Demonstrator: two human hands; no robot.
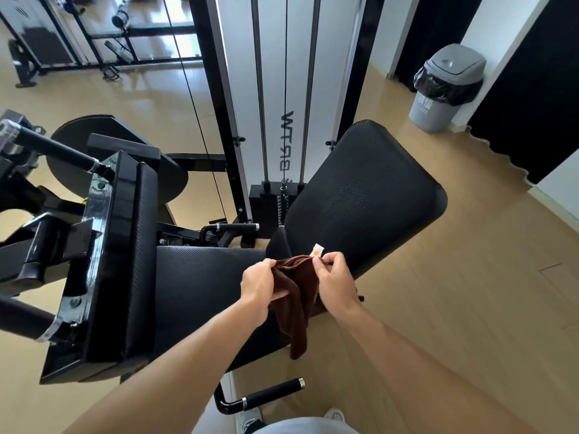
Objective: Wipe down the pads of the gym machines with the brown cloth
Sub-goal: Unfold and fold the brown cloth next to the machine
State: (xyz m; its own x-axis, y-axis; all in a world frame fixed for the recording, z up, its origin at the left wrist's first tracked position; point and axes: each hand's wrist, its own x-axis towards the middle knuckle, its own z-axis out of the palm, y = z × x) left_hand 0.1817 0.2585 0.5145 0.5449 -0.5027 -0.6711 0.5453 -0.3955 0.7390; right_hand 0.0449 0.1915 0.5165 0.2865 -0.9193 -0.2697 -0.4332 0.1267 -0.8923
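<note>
A brown cloth (pixel 296 303) with a small white tag hangs bunched between both hands over the machine's black seat pad (pixel 200 286). My left hand (pixel 258 285) grips the cloth's left side. My right hand (pixel 335 281) pinches its top edge near the tag. The tilted black back pad (pixel 369 195) rises just beyond the hands, with a faint patch of droplets near its middle. A narrower black pad (pixel 142 261) stands on the machine's arm at the left.
A weight stack with guide rods and cable (pixel 283 195) stands behind the seat. Black handles (pixel 272 391) stick out below and beside the seat. A grey lidded bin (pixel 445 89) sits at the back right by a dark curtain. Wooden floor lies to the right.
</note>
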